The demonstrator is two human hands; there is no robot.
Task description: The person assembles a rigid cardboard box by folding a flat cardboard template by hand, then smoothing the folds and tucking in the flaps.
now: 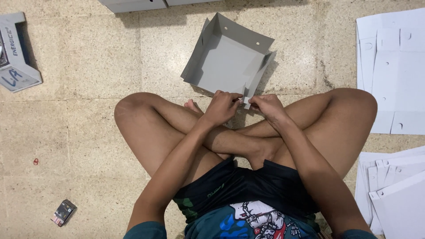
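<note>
Head view: two hands (245, 106) pinch one grey half-folded cardboard box (228, 59).

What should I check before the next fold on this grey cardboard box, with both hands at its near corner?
1. Left hand grips the near corner flap: ok.
2. Right hand pinches the same flap from the other side: ok.
3. Half-folded grey cardboard box rests on the beige stone floor, far walls raised: ok.
4. Near wall fully upright: not ok.
5. Corner tab seated in a slot: cannot tell, fingers cover it.
6. Flat white cardboard sheets lie apart from the box: ok.
</note>
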